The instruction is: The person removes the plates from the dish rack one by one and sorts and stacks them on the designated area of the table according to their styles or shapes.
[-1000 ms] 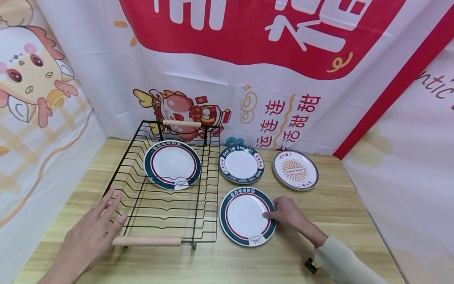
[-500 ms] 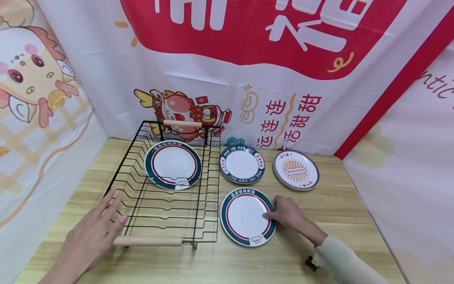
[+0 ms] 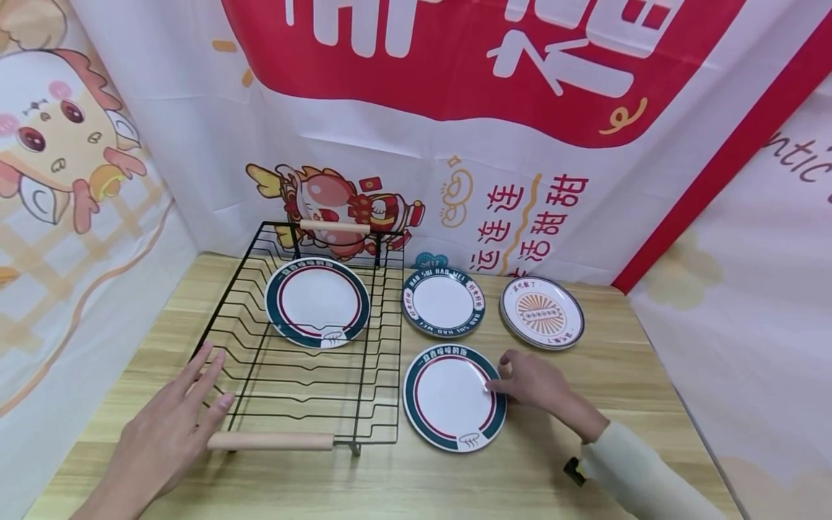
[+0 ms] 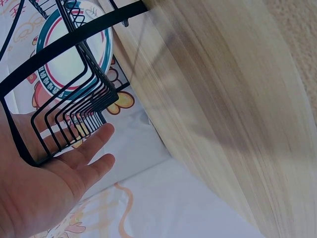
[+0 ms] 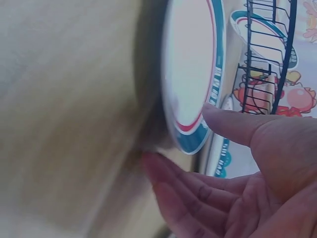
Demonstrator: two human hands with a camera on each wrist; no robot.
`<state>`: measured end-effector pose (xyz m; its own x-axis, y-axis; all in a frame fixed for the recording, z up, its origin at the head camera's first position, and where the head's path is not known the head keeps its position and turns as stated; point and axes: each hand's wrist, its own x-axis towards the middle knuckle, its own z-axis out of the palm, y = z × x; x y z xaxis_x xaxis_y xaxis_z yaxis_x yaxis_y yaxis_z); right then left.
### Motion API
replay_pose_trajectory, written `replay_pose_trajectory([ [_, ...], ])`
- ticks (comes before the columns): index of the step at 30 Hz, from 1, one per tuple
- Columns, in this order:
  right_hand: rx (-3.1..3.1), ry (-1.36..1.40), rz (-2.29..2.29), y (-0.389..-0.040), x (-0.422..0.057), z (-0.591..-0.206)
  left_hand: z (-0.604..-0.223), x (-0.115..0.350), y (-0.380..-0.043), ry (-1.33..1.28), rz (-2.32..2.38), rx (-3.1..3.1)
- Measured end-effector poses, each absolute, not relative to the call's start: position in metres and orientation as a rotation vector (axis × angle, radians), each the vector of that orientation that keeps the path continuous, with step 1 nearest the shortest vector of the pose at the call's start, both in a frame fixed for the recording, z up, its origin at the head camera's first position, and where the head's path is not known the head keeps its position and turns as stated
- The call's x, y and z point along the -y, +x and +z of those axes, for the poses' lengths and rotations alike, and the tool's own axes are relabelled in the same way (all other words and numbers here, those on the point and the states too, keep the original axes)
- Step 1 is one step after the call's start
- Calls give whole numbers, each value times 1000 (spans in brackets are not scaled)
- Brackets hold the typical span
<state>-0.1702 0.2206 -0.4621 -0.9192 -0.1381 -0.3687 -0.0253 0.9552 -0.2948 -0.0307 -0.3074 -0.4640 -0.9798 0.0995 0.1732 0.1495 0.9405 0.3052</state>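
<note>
A plate (image 3: 453, 399) with a dark green rim and a red ring lies on the table, right of the rack. My right hand (image 3: 534, 381) is at its right edge. The thumb (image 5: 233, 124) reaches over the rim, while the other fingers stand apart from the plate's edge. A black wire dish rack (image 3: 302, 380) with wooden handles stands on the left. A matching green-rimmed plate (image 3: 318, 303) leans in its back slots. My left hand (image 3: 162, 426) rests against the rack's left front side, fingers extended, as the left wrist view also shows.
Behind the near plate lies a smaller green-rimmed plate (image 3: 444, 302) with lettering. To its right is a white plate (image 3: 542, 313) with an orange sunburst, seemingly stacked on another. A printed cloth (image 3: 455, 137) hangs behind the wooden table (image 3: 624, 390).
My right hand has shifted slightly up and right, its grip on the near plate's edge loosened. The plate, the rack and my left hand stay in place.
</note>
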Motion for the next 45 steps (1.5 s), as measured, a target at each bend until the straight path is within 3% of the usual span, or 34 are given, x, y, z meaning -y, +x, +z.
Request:
replay_pose_trajectory([
  [12,-2811,-202,-302,-185,-199,-416,-466,309,-30,-189,-474,2938],
  [29,-2961,-671,-200,-211,-115,-326,-466,309,-32,-204,-481,2934],
  [36,-2892,-756,-207,-229,-76,-313,-463,307,-32,-196,-491,2948],
  [45,-2825,-891,-248,-254,-26,-327,-463,307,-31,-191,-483,2949],
])
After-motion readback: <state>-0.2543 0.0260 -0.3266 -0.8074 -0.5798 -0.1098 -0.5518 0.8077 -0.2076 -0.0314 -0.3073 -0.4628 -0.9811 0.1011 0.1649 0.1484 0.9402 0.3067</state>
